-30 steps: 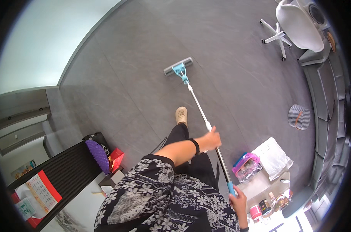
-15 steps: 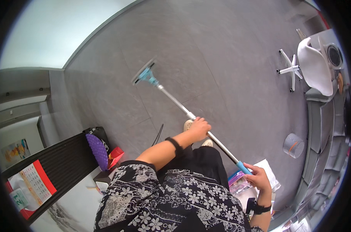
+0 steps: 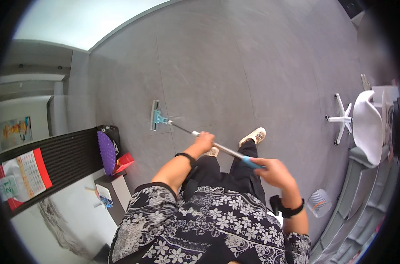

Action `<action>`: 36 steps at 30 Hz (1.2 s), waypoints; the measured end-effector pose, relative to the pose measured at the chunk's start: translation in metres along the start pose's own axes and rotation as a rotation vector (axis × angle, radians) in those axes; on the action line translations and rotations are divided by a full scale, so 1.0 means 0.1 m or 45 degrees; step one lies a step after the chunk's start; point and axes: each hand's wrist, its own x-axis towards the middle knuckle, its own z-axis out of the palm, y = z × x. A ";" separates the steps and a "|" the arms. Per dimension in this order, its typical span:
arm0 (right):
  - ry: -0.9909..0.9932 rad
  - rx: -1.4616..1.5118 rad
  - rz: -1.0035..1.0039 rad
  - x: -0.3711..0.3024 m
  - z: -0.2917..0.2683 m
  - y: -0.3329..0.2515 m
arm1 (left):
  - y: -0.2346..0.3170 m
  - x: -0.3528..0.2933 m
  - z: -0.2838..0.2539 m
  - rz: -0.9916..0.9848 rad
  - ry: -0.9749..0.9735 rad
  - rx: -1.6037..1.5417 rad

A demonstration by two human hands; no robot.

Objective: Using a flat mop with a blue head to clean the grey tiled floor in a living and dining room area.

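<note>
1. Floor mop (image 3: 228, 151), one: metal pole, light-blue grip (image 3: 252, 162) at the near end. Its mop head (image 3: 155, 115), light blue with a pale strip, lies at the far end, low over the grey floor (image 3: 209, 66); whether it presses on the floor cannot be told.
2. Left hand (image 3: 204, 141): wrapped round the pole just behind the white collar (image 3: 195, 133), right of and nearer the wearer than the mop head.
3. Right hand (image 3: 275, 171): closed about the light-blue grip, farther right of the mop head.
4. Cream clogs (image 3: 253, 137), a pair: right of the mop head; the left one lies just beside the pole. Judged hazard: a low pull inward could catch it, causing a stumble.
5. Purple knobbly pad (image 3: 106, 153) and red bag (image 3: 124, 163): left of and nearer the wearer than the mop head. Judged hazard: knocks, if the head swings wide that way.
6. White swivel chair (image 3: 368, 127): well apart, right of the mop head. Judged hazard: its castered base could roll if struck.
7. Collar, judged hazard: the pole could shorten under push if the joint is loose.
</note>
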 end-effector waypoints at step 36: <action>0.830 0.227 0.605 -0.35 -2.07 0.55 | 2.17 2.69 -1.06 0.623 -0.596 -0.010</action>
